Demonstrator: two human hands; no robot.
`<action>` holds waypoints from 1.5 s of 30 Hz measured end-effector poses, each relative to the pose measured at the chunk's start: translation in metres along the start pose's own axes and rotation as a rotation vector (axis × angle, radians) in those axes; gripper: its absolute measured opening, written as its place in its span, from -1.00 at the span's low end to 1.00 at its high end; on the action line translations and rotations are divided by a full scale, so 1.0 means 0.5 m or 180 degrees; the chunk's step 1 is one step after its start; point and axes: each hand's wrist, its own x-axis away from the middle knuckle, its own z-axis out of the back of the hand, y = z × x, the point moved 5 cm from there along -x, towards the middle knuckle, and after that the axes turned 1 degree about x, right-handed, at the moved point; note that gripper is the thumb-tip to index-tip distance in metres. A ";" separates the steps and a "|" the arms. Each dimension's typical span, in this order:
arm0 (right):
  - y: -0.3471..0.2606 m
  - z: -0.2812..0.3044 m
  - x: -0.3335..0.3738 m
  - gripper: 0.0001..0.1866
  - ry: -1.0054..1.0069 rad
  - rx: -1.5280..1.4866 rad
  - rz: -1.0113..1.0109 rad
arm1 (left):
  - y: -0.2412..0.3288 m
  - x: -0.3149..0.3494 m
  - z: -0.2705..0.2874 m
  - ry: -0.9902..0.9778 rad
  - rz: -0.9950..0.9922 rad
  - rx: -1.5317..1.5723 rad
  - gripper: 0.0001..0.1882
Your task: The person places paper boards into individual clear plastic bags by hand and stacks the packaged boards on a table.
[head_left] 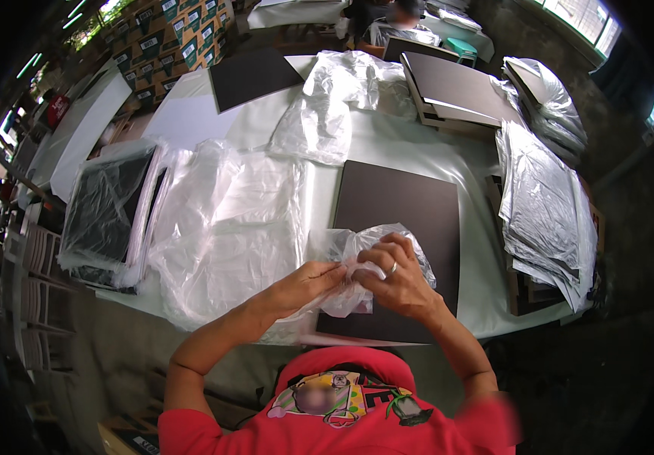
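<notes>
Both my hands meet over a crumpled clear plastic bag (pixel 407 235), above a dark brown board (pixel 399 197) that lies flat on the table. My left hand (pixel 315 284) pinches the bag's gathered edge between thumb and fingers. On the other side, my right hand (pixel 399 280), wearing a ring, has its fingers curled round the bunched plastic. The bag hides part of the board's left and middle. Spread flat beside my left forearm lies more clear plastic sheeting (pixel 224 227).
Plastic-wrapped dark boards (pixel 107 205) are stacked at the left. Folded plastic bags (pixel 543 205) pile up at the right. Further back lie a loose plastic bag (pixel 327 98), a black board (pixel 255 78) and stacked brown boards (pixel 456 83). Cartons (pixel 168 45) stand behind; a person sits beyond.
</notes>
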 end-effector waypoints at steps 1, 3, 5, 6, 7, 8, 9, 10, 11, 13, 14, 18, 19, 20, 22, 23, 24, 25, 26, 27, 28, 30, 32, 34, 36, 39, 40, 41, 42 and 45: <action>0.008 0.001 -0.003 -0.67 0.0088 0.0085 -0.0289 | 0.005 0.005 0.008 0.0088 -0.0085 -0.0030 -0.54; 0.021 0.006 -0.010 -0.64 0.0262 0.0250 -0.0862 | 0.015 0.013 0.021 0.0226 -0.0306 -0.0219 -0.59; 0.060 0.001 0.007 -0.43 0.0301 -0.0038 -0.1974 | 0.026 0.022 0.030 0.0331 -0.0574 -0.0540 -0.63; 0.087 -0.012 0.033 -0.37 0.0436 -0.0369 -0.2536 | 0.024 0.025 0.037 0.0371 -0.0573 -0.0541 -0.64; 0.114 -0.028 0.067 -0.31 0.0573 -0.0693 -0.3100 | 0.020 0.024 0.046 0.0396 -0.0573 -0.0542 -0.64; 0.144 -0.059 0.109 -0.21 0.0478 -0.1334 -0.3322 | 0.016 0.019 0.054 0.0408 -0.0560 -0.0536 -0.65; 0.152 -0.063 0.120 -0.24 0.0424 -0.1904 -0.3635 | 0.012 0.021 0.062 0.0429 -0.0524 -0.0530 -0.62; 0.158 -0.068 0.127 -0.28 0.0364 -0.2478 -0.3936 | 0.010 0.023 0.070 0.0446 -0.0487 -0.0525 -0.58; 0.156 -0.075 0.129 -0.31 0.0299 -0.3057 -0.4226 | 0.008 0.025 0.073 0.0460 -0.0451 -0.0521 -0.54; 0.144 -0.043 0.102 -0.43 0.0486 -0.1338 -0.3372 | 0.019 0.027 0.060 0.0397 -0.0547 -0.0684 -0.53; 0.127 -0.028 0.082 -0.48 0.0567 -0.0501 -0.2902 | 0.025 0.025 0.050 0.0358 -0.0593 -0.0766 -0.53; 0.017 0.011 -0.029 -0.73 0.0143 -0.0471 -0.0733 | 0.023 0.010 0.015 -0.0011 -0.0364 0.0451 -0.54; 0.002 0.009 -0.045 -0.76 0.0049 -0.0450 -0.0451 | 0.023 0.008 0.007 -0.0184 -0.0224 0.0684 -0.54; -0.008 0.010 -0.052 -0.79 -0.0048 -0.0427 -0.0171 | 0.023 0.005 -0.001 -0.0356 -0.0078 0.0916 -0.54; -0.010 0.010 -0.050 -0.79 -0.0533 -0.0547 -0.0052 | 0.017 -0.010 0.006 -0.0306 -0.0106 0.0831 -0.58; -0.010 0.013 -0.048 -0.79 -0.0776 -0.0610 0.0004 | 0.008 -0.021 0.012 -0.0281 -0.0119 0.0789 -0.60; -0.018 0.039 -0.060 -0.85 -0.0682 -0.0634 0.0207 | -0.013 -0.033 0.032 -0.0126 -0.0055 0.0458 -0.61; -0.011 0.067 -0.060 -0.87 -0.0428 -0.1275 -0.0195 | -0.046 -0.050 0.062 0.0024 0.0005 0.0132 -0.62; -0.001 0.093 -0.050 -0.89 -0.0166 -0.1916 -0.0594 | -0.085 -0.068 0.098 0.0183 0.0062 -0.0195 -0.63; 0.012 0.110 -0.041 -0.89 0.0097 -0.2559 -0.0988 | -0.119 -0.080 0.151 0.0196 -0.0656 -0.1598 -0.65; 0.033 0.122 -0.034 -0.90 0.0422 -0.2745 -0.1441 | -0.150 -0.077 0.201 0.0219 -0.1368 -0.3001 -0.67; 0.079 0.141 -0.011 -0.89 0.1109 -0.3019 -0.2368 | -0.177 -0.092 0.352 0.1167 0.0792 -0.2942 -0.53; 0.090 0.106 -0.008 -0.89 0.0622 -0.2584 -0.2443 | -0.034 -0.106 0.301 0.1261 -0.0414 -0.2260 -0.41; 0.093 0.062 -0.017 -0.87 0.0164 -0.2368 -0.2503 | 0.109 -0.084 0.112 0.0138 -0.1656 -0.1584 -0.28; 0.116 0.071 -0.029 -0.84 0.0621 -0.2422 -0.2594 | 0.113 -0.096 -0.056 -0.0787 0.0407 -0.3694 -0.28; 0.143 0.092 -0.019 -0.77 -0.0263 -0.3188 -0.1781 | 0.089 -0.071 -0.069 -0.0756 -0.0027 -0.1520 -0.52; 0.142 0.067 0.022 -0.74 -0.1132 -0.3378 -0.1258 | 0.093 -0.061 -0.054 -0.1004 -0.0011 -0.0657 -0.56; 0.128 0.039 0.061 -0.70 -0.2027 -0.3542 -0.0700 | 0.091 -0.049 -0.018 -0.1196 0.0025 0.0238 -0.59; 0.121 0.010 0.084 -0.68 -0.2335 -0.3822 -0.1246 | 0.084 -0.039 -0.002 -0.1437 -0.0242 0.1042 -0.61; 0.159 0.007 0.105 -0.64 -0.0228 -0.4606 -0.1607 | 0.137 -0.019 -0.046 -0.3443 -0.1420 0.3451 -0.66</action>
